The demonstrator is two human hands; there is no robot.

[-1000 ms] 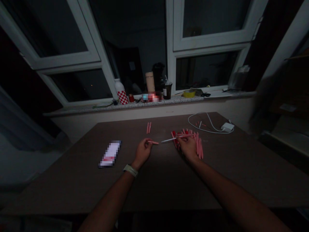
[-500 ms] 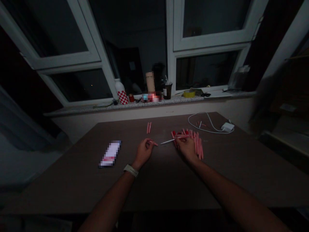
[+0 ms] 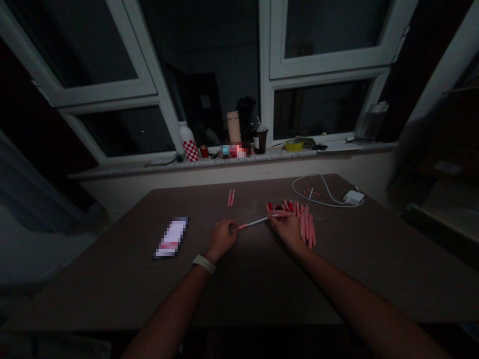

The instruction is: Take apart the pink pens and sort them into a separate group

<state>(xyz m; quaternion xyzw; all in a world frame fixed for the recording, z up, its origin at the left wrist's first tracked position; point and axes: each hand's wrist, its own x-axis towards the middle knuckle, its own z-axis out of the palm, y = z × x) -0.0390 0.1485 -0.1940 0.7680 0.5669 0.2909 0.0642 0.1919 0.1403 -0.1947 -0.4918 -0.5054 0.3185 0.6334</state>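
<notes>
My left hand [image 3: 221, 238] is closed round a short pink pen piece [image 3: 240, 227] near the middle of the dark brown table [image 3: 112, 279]. My right hand [image 3: 287, 228] pinches a thin white refill rod [image 3: 258, 221], and the rod's tip meets the pink piece. Beside and behind my right hand lies a pile of several pink pen barrels [image 3: 305, 222]. A watch with a pale strap [image 3: 204, 263] sits on my left wrist.
Two pink pieces [image 3: 230, 197] lie apart farther back. A white charger with its looped cable [image 3: 337, 195] sits at the back right. A blurred flat card or phone [image 3: 171, 238] lies at left. Bottles, a cup and tape line the windowsill [image 3: 232, 144].
My hands have come together: the white rod's tip, which was apart from the pink piece, now touches it. The view has barely shifted.
</notes>
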